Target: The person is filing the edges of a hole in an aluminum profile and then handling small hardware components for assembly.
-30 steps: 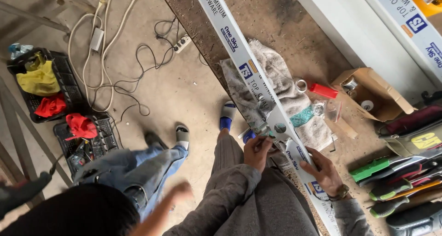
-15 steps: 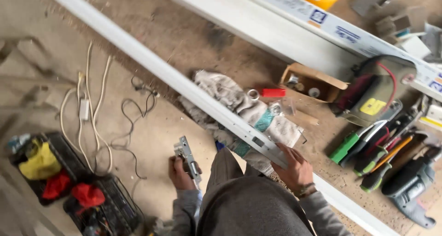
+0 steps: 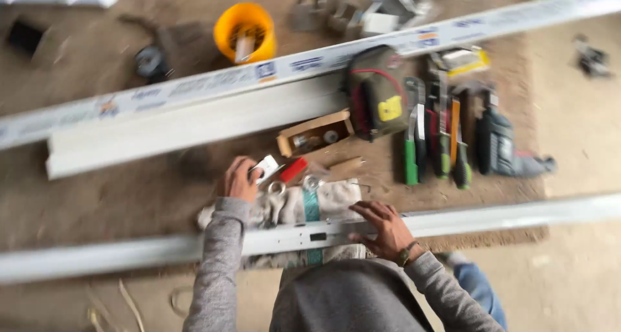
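We kneel on a brown mat (image 3: 129, 202) over bare concrete; our right hand (image 3: 381, 227) lies spread on the long white bar (image 3: 491, 214); our left hand (image 3: 240, 179) pinches a small metal part (image 3: 266, 169) just beyond it; tools (image 3: 440, 138) crowd beyond our right hand.

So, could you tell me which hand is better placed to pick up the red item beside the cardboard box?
Probably the left. The left hand is already reaching up by the red item near the cardboard box, while the right hand is resting flat on the white profile.
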